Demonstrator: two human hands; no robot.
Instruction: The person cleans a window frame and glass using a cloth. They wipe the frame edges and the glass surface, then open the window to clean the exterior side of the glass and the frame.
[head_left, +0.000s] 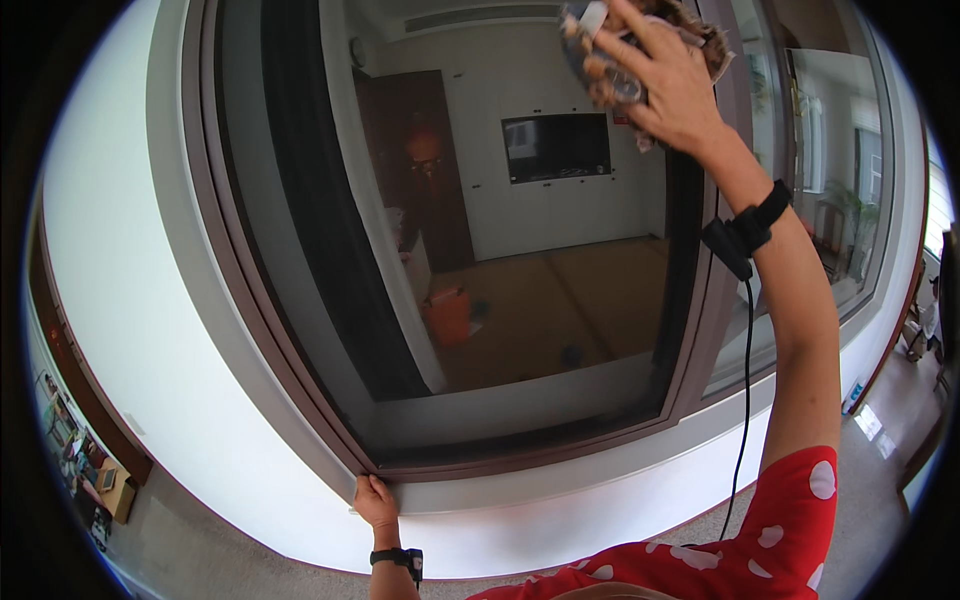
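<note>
My right hand (667, 90) is raised at the top, fingers spread, and presses a crumpled patterned cloth (607, 71) against the upper right of a window pane (555, 217). Behind the glass, a room with a wall-mounted television, a dark door and an orange container shows. Low on the left, my left hand (376, 501) rests closed at the bottom left corner of the brown window frame (525, 463), on the pale sill (465, 496). Whether its fingers grip the edge cannot be told. Both wrists wear black straps with small devices.
A black cable (748, 375) hangs from the right wrist device. To the right is another glass pane (832, 172) with reflections. A cardboard box (118, 495) and mixed items stand at the far left. At the far right edge a person (932, 315) is partly visible.
</note>
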